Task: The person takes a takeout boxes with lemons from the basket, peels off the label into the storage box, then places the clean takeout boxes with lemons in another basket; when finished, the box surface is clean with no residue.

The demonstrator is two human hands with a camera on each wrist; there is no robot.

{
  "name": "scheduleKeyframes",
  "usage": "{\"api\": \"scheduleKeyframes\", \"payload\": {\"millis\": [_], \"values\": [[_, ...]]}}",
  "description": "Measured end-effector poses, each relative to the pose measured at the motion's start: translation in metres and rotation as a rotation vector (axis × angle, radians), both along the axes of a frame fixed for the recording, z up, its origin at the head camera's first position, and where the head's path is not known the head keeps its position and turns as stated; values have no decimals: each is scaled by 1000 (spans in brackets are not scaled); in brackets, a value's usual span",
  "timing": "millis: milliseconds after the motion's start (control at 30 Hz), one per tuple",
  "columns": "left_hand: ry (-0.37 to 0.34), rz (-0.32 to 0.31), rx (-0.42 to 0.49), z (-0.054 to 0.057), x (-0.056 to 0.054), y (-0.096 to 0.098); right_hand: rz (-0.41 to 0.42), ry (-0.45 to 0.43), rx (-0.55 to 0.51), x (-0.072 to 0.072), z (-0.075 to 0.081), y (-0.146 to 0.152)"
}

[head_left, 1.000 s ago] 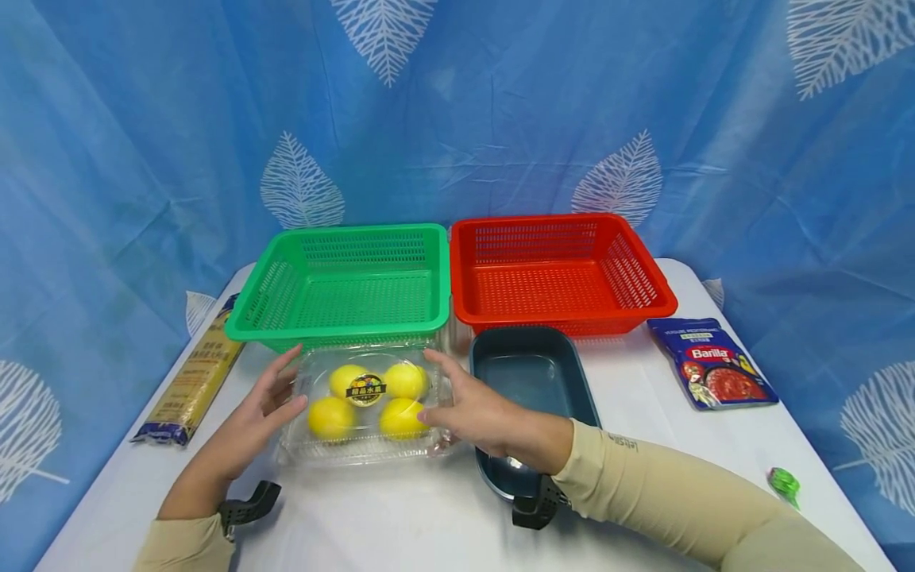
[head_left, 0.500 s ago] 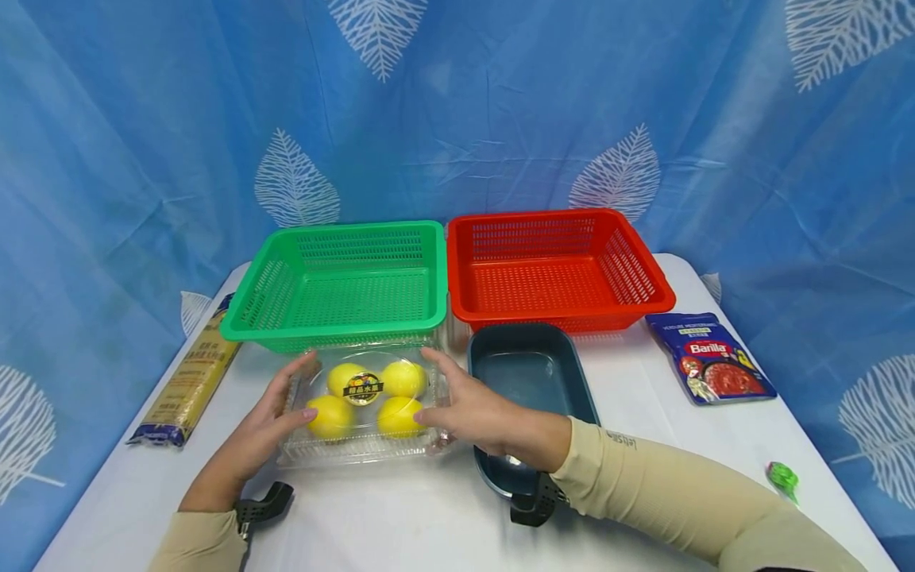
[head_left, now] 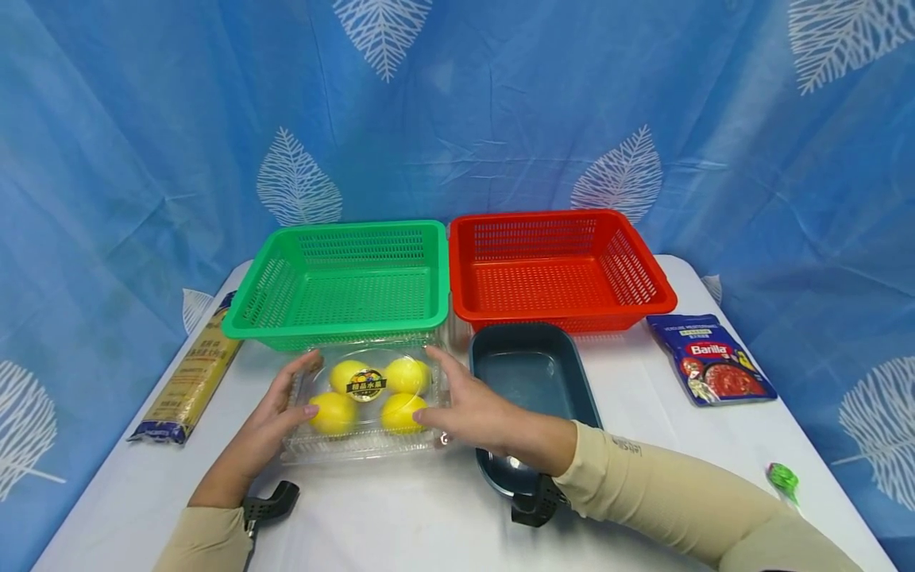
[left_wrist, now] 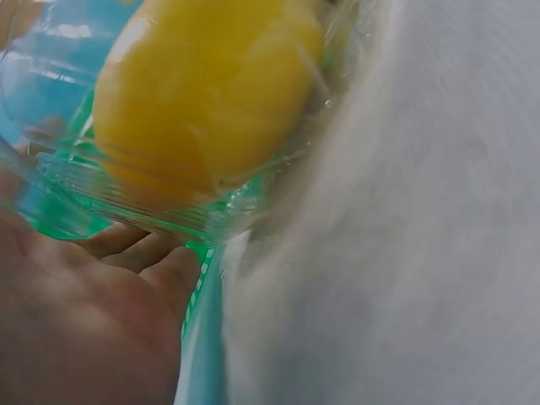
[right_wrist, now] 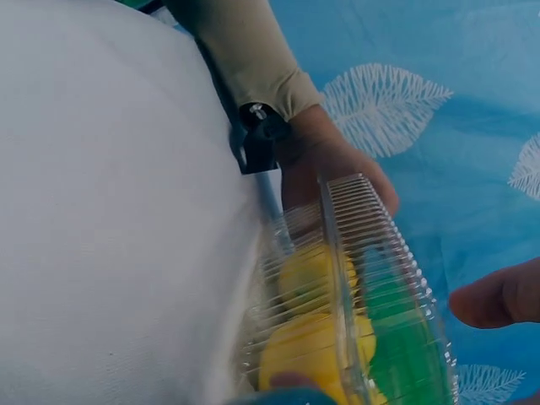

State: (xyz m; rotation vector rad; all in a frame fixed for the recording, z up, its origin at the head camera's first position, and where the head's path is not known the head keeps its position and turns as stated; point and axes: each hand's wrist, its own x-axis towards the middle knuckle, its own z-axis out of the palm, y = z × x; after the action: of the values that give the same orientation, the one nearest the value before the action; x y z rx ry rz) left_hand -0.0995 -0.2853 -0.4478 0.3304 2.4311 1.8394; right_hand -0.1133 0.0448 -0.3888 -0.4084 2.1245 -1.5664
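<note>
A clear plastic clamshell box (head_left: 368, 449) with a dark fruit label holds several lemons (head_left: 333, 413) in front of the green basket. My left hand (head_left: 268, 413) grips its left side, thumb over the lid. In the left wrist view, the fingers (left_wrist: 152, 253) reach along the box's lower edge, beside a lemon (left_wrist: 202, 101). My right hand (head_left: 475, 405) holds the right side, its thumb over the lid and its index finger near the far corner. In the right wrist view, the box's ribbed side (right_wrist: 337, 278) shows, with the left hand (right_wrist: 333, 173) at its far end.
A green basket (head_left: 336, 325) and a red basket (head_left: 557, 310) stand side by side behind. A dark blue dish (head_left: 532, 381) lies under the right forearm. A spaghetti packet (head_left: 189, 377) lies left; a Barilla sauce pouch (head_left: 711, 361) and a small green wrapped item (head_left: 783, 481) lie right.
My left hand has moved right and closed onto the box's left side, its thumb now over the lid. The right hand stays on the box, which has hardly shifted.
</note>
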Motion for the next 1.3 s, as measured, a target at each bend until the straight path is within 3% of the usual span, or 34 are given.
{"api": "scheduleKeyframes", "payload": {"millis": [133,333,633,1000,1300], "values": [[3,-1,1,-1,-1,0,24,95,80,1,6,5],[10,-7,12,-1,-1,0,51,150,104,1,15,12],[-1,-2,17,1,1,-1,84,188,141,-5,25,20],[6,-9,21,0,0,-1,68,225,86,-21,34,28],[18,-18,31,-2,0,-2,110,308,140,-28,39,25]]}}
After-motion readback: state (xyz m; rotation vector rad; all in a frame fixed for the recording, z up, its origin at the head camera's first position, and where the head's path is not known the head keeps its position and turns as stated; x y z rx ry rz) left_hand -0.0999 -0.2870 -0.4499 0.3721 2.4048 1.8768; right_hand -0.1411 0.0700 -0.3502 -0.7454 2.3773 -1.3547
